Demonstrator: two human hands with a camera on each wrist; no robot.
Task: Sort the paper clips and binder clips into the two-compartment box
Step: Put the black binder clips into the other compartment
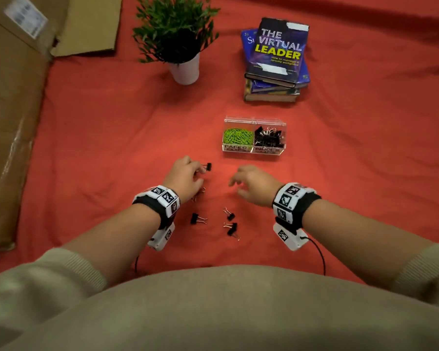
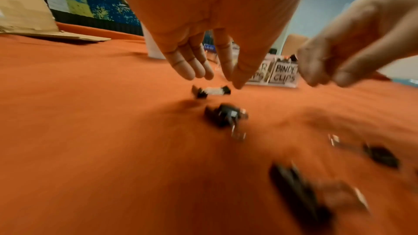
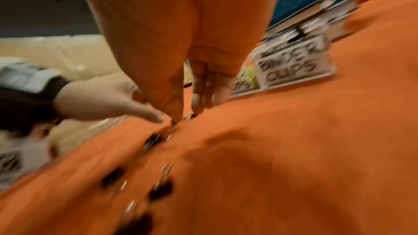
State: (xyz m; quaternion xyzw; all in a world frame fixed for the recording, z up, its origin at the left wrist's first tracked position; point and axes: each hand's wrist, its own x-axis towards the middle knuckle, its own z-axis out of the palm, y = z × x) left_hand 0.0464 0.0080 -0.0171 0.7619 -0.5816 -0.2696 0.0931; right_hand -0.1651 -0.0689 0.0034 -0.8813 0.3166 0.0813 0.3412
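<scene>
The clear two-compartment box (image 1: 254, 149) stands on the red cloth, with green paper clips (image 1: 238, 137) in its left half and black binder clips (image 1: 268, 137) in its right half. My left hand (image 1: 200, 173) hovers low, fingers straight and holding nothing, its tips by a loose black binder clip (image 1: 207, 166). In the left wrist view that clip (image 2: 210, 92) lies just below my left hand (image 2: 217, 80). My right hand (image 1: 236, 187) hangs relaxed and empty to the right. Several more binder clips (image 1: 197, 219) lie nearer to me. Both wrist views are blurred.
A potted plant (image 1: 180, 44) in a white pot and a stack of books (image 1: 276, 59) stand beyond the box. Flattened cardboard (image 1: 10, 122) covers the left edge. Bare red cloth (image 1: 352, 160) stretches to the right of the box.
</scene>
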